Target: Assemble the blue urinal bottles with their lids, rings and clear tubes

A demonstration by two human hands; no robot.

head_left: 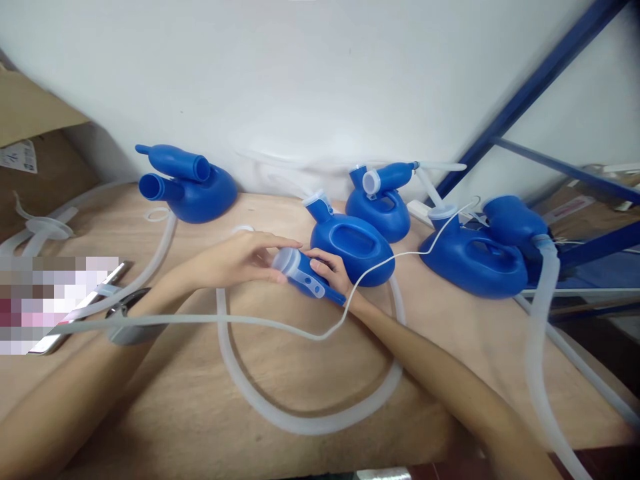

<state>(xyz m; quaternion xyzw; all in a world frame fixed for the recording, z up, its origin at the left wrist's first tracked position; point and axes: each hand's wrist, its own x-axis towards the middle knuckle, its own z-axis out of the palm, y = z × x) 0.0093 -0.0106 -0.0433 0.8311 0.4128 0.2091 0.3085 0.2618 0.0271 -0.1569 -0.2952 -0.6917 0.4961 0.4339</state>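
Both of my hands hold a blue plastic urinal funnel (303, 272) above the table. It tapers to a narrow spout towards the lower right. A translucent cap (286, 260) with a holed strap covers its wide end. My left hand (245, 257) pinches this cap between thumb and fingers. Around the blue body my right hand (333, 273) is closed, thumb on top. Just behind stands a blue urinal bottle (350, 233) with a handle opening and a translucent cap on its neck. A thick translucent hose (310, 425) curves in a loop on the table below my hands.
Further blue bottles with funnels stand at the back left (205, 193), behind the middle (377, 207) and on the right (475, 260). A thin white cable (280, 325) crosses over my forearms. At left lie a phone (105, 287) and a cardboard box (45, 160). A blue metal frame (530, 87) rises at right.
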